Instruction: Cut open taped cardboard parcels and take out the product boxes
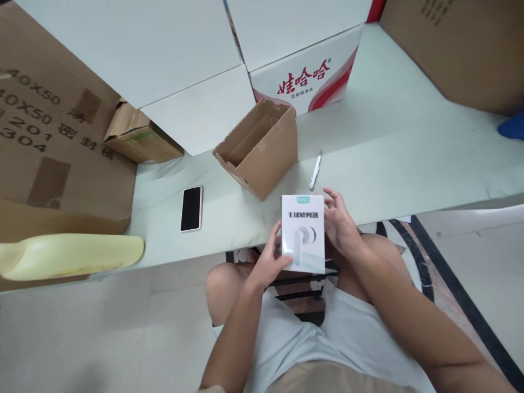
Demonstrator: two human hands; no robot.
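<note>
My left hand (272, 262) grips a white lint remover box (303, 234) at its lower left, with the thumb on the front face. The box is upright above my lap, its printed front with a picture of the device turned towards me. Beside its right edge is my right hand (341, 226), fingers apart and partly bent; whether the fingertips touch the box I cannot tell. Just beyond the box an open brown cardboard box (272, 155) stands on the table, with a cardboard flap or divider inside. A pale pen or cutter (315, 172) lies right of it.
A phone (191, 208) lies on the pale green tabletop (159, 191). Large cartons (53, 125) stand at the left, with a yellow curved object (73, 255) at the front edge. White cartons (307, 82) line the back. A brown carton (462, 54) and blue object (511, 126) are far right.
</note>
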